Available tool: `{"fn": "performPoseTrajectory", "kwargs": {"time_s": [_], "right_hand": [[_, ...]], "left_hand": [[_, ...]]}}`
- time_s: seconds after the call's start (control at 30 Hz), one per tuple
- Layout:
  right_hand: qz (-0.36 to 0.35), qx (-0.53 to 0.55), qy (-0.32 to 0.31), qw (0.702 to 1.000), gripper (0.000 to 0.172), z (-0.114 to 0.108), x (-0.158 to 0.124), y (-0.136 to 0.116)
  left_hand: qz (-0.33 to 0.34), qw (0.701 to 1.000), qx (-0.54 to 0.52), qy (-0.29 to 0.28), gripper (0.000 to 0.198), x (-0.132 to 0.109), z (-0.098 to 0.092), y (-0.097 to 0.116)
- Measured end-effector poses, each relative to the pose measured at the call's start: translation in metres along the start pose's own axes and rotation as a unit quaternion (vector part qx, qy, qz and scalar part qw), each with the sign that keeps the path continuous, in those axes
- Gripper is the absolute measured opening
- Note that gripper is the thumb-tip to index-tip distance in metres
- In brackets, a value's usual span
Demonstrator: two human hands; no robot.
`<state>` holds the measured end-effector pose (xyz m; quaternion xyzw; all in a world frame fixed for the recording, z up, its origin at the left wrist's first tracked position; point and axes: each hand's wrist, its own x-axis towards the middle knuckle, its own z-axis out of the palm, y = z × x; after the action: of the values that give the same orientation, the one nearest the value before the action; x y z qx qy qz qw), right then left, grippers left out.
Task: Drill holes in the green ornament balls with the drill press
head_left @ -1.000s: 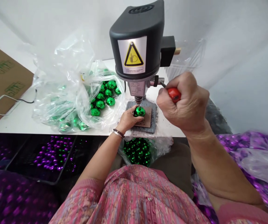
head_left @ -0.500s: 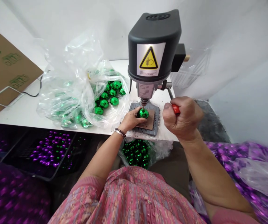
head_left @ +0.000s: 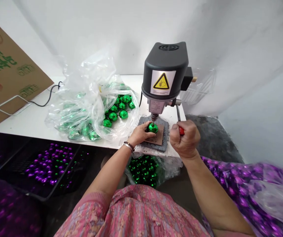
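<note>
White table (head_left: 33,125); hands (head_left: 141,134) (head_left: 188,137) hold green ball (head_left: 153,128); red handle (head_left: 181,130)

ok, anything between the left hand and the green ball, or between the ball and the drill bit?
Nothing visible. The left hand has thumb and fingers directly on the green ball, over the brown board. The drill bit comes down at the ball's top; too small to tell how far in.
</note>
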<state>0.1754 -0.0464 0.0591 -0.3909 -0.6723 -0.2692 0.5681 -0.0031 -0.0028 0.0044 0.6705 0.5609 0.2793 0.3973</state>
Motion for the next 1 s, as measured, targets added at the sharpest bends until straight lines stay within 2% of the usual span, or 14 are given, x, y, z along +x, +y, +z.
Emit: {"fn": "performPoseTrajectory", "kwargs": {"time_s": [0.13, 0.27, 0.37, 0.43, 0.53, 0.6, 0.63, 0.67, 0.73, 0.8, 0.87, 0.9, 1.0], "right_hand": [[0.042, 0.007, 0.015, 0.999, 0.003, -0.001, 0.017, -0.003], [0.185, 0.041, -0.032, 0.981, 0.019, -0.003, 0.062, -0.002], [0.239, 0.078, -0.055, 0.966, 0.022, -0.003, 0.082, 0.001], [0.243, 0.092, -0.055, 0.964, 0.021, -0.003, 0.083, 0.003], [0.242, 0.096, -0.047, 0.964, 0.019, -0.003, 0.077, 0.001], [0.248, 0.094, -0.046, 0.963, 0.017, -0.004, 0.074, -0.001], [0.253, 0.091, -0.047, 0.962, 0.016, -0.004, 0.073, -0.002], [0.258, 0.088, -0.049, 0.961, 0.016, -0.005, 0.073, -0.003], [0.268, 0.082, -0.054, 0.958, 0.017, -0.006, 0.074, -0.004], [0.273, 0.077, -0.060, 0.957, 0.018, -0.007, 0.075, -0.004], [0.274, 0.066, -0.063, 0.957, 0.019, -0.008, 0.075, -0.004], [0.273, 0.060, -0.065, 0.958, 0.020, -0.009, 0.075, -0.004], [0.260, 0.050, -0.077, 0.961, 0.021, -0.011, 0.075, -0.004]], "left_hand": [[-0.002, 1.000, -0.003, 0.002, 0.072, -0.001, 0.002, -0.001], [0.007, 1.000, -0.010, 0.015, 0.067, -0.010, 0.001, -0.003], [0.014, 1.000, -0.008, 0.008, 0.068, -0.029, -0.006, -0.007], [0.032, 0.999, 0.009, -0.026, 0.068, -0.047, -0.013, -0.012], [0.092, 0.986, 0.044, -0.132, 0.073, -0.073, -0.026, -0.019], [0.107, 0.978, 0.058, -0.169, 0.076, -0.081, -0.034, -0.025], [0.099, 0.981, 0.063, -0.157, 0.075, -0.081, -0.039, -0.027], [0.080, 0.987, 0.068, -0.123, 0.069, -0.077, -0.045, -0.029], [0.027, 0.996, 0.087, -0.009, 0.053, -0.058, -0.059, -0.033], [-0.024, 0.984, 0.130, 0.116, 0.043, -0.029, -0.075, -0.037], [-0.048, 0.959, 0.196, 0.199, 0.044, 0.004, -0.092, -0.041], [-0.065, 0.951, 0.215, 0.212, 0.046, 0.019, -0.099, -0.043], [-0.163, 0.942, 0.210, 0.205, 0.047, 0.055, -0.108, -0.050]]}}
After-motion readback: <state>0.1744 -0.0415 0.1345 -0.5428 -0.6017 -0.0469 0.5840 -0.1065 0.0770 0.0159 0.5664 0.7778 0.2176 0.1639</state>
